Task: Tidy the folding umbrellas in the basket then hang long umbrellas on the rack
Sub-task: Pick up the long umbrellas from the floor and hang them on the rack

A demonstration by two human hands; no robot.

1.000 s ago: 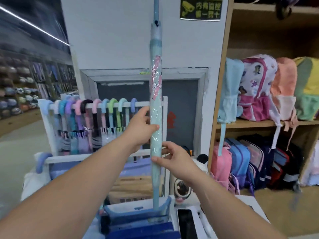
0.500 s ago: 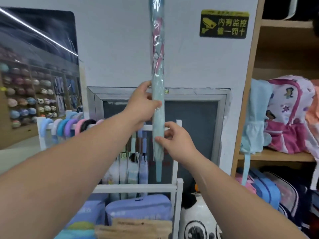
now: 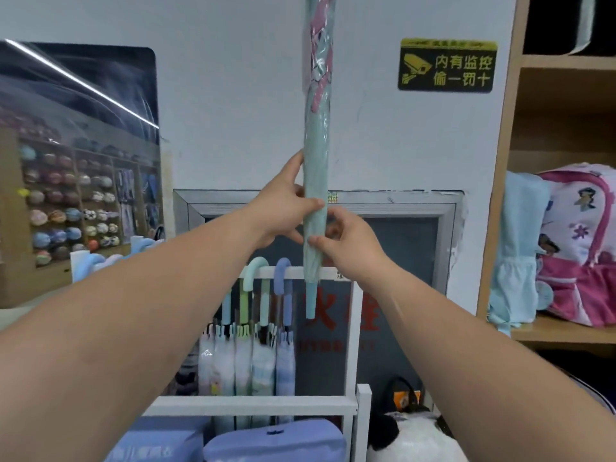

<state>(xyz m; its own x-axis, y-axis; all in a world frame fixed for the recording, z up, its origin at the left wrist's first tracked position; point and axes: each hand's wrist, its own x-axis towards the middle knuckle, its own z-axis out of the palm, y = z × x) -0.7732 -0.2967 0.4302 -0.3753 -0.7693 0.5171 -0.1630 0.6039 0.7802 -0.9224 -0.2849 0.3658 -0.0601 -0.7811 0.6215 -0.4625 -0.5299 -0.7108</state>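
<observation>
Head view is showing the hanging step: left hand (image 3: 283,208) and right hand (image 3: 346,243) are both gripping the long umbrella (image 3: 316,145) upright, tip down, in front of the rack (image 3: 355,328). Its handle is probably overhead, out of sight, so the next move is likely calling for turning it over to hook the rail.

The person's two forearms are bare along their whole visible length, broad and smooth, each ending in a bare hand, the left hand (image 3: 277,212) and the right hand (image 3: 354,245) both with short, thick fingers.
</observation>
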